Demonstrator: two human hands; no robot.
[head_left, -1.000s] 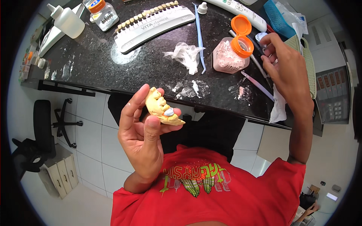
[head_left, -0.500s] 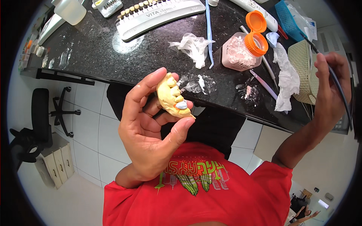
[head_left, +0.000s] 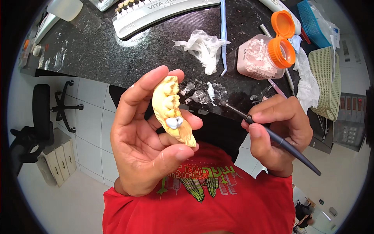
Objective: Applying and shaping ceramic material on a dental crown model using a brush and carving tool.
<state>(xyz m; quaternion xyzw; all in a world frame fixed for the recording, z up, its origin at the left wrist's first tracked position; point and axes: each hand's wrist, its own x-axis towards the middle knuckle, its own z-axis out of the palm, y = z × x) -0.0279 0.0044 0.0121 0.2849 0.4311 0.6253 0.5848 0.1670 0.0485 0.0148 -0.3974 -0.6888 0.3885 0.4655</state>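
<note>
My left hand (head_left: 136,132) holds a yellow plaster dental model (head_left: 161,97) by its ends, between the thumb and fingers. One tooth on it is a white crown (head_left: 174,123); the teeth around it are yellow. My right hand (head_left: 282,132) grips a slim dark-handled brush (head_left: 290,148) like a pen, thumb and fingers pinching it near the front. The brush's thin tip points left, close to a white smear (head_left: 211,93) at the counter's near edge. Whether the tip touches the smear, I cannot tell.
On the black speckled counter (head_left: 93,50) are a crumpled white tissue (head_left: 204,50), a blue plastic instrument (head_left: 223,39) and an orange-lidded jar of pink powder (head_left: 259,58), lid up. A tooth shade guide (head_left: 156,17) lies at the back. A woven basket (head_left: 325,82) stands right.
My right hand has come in from the far right with the brush, bringing its tip to the white smear. My left hand has turned the dental model slightly and moved a little left.
</note>
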